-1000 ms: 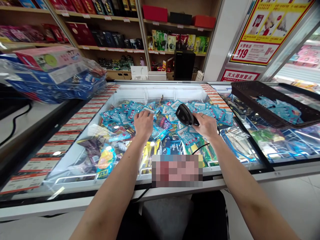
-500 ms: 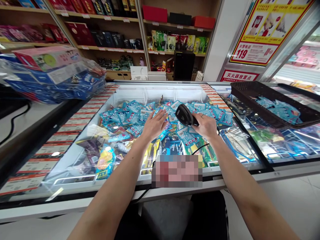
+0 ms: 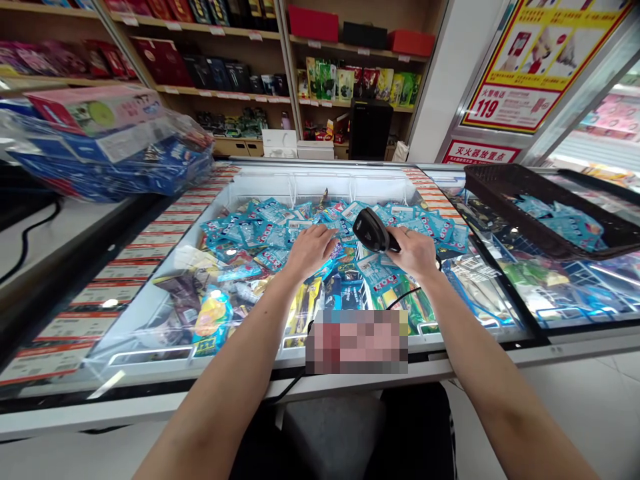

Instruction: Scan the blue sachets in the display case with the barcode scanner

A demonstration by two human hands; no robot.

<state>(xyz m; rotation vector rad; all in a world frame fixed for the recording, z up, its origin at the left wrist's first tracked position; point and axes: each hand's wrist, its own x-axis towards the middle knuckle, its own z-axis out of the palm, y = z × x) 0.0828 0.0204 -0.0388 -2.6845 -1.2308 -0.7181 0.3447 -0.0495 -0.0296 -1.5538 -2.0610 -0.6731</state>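
Arms are stretching forward over the open chest freezer (image 3: 320, 179), both bare to the elbow. The left hand (image 3: 311, 249) is lying palm down with its fingers loosely spread, resting on the heap of blue snack packets (image 3: 260, 230) near the middle of the freezer; whether it is pinching one of them cannot be told. The right hand (image 3: 416, 253) is wrapping its fingers around the grip of a black barcode scanner (image 3: 371, 230), holding it tilted so that its head is pointing left and down toward the packets just beside the left hand. A dark cable (image 3: 400, 297) is trailing from the scanner back toward the person. The packets are glossy, blue and white with red lettering, piling loosely across the far half of the freezer, while mixed yellow and dark wrappers are lying nearer the front edge. A black mesh basket (image 3: 500, 193) holding more blue packets is sitting on the glass lid at the right.
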